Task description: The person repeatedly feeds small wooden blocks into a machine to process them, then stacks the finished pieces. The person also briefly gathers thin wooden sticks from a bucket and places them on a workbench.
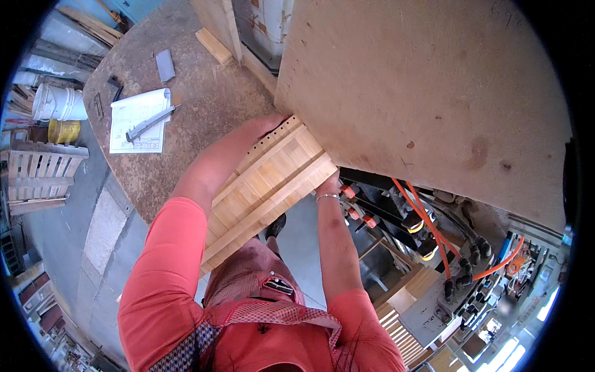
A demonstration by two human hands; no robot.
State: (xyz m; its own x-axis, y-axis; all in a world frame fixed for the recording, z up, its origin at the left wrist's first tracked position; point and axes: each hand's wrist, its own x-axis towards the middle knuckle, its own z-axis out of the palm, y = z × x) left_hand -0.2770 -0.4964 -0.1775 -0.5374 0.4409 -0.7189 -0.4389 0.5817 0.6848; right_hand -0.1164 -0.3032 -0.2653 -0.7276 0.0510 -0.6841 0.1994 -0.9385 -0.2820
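1. Well up and to the left of your left-hand fingers (279,121), a white printed sheet (137,121) lies flat on the round worktop (204,93), rectangular, with fine dark lines across it.
2. A grey metal tool (150,123) rests diagonally across that sheet.
3. No packages or screens can be made out near your fingers.

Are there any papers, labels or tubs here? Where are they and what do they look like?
Printed paper sheet: lies on the round brown worktable, left of the left hand; white, rectangular, with a grey metal caliper on it.
White bucket: left edge, beside the table; round and plain.
Yellow tub: just below the bucket; small and round.
No screens or signs show.
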